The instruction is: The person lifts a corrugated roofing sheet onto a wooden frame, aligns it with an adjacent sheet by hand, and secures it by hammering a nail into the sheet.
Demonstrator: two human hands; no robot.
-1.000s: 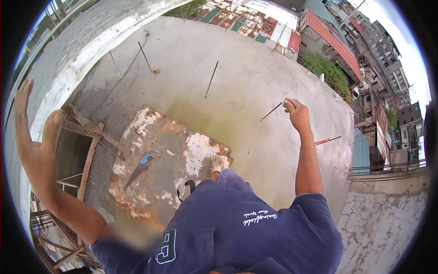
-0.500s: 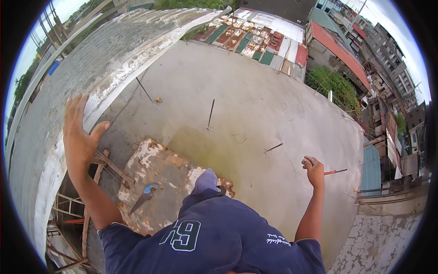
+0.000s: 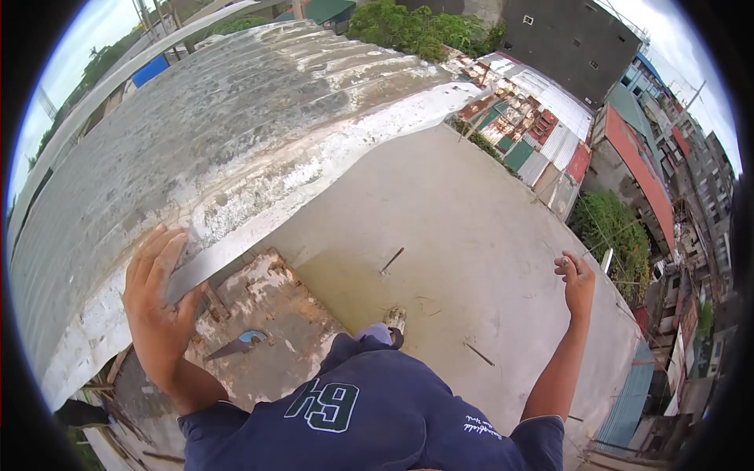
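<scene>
- Left hand (image 3: 161,306): loosely open, nothing gripped, fingers over white roof edge (image 3: 314,177).
- Right hand (image 3: 577,286): half-curled above grey slab (image 3: 463,212), contents unclear.
- Handsaw (image 3: 236,346): right of left hand.
- Apparently balancing; moving calls for sure footing.

navy short-slv shirt (image 3: 377,400) w/ lg green white-edged digits (image 3: 341,395), sm white script (image 3: 481,429)

Left fingers (image 3: 167,261) at white edge (image 3: 259,234) of corrugated roof (image 3: 173,141), saw (image 3: 238,343) below.
</scene>
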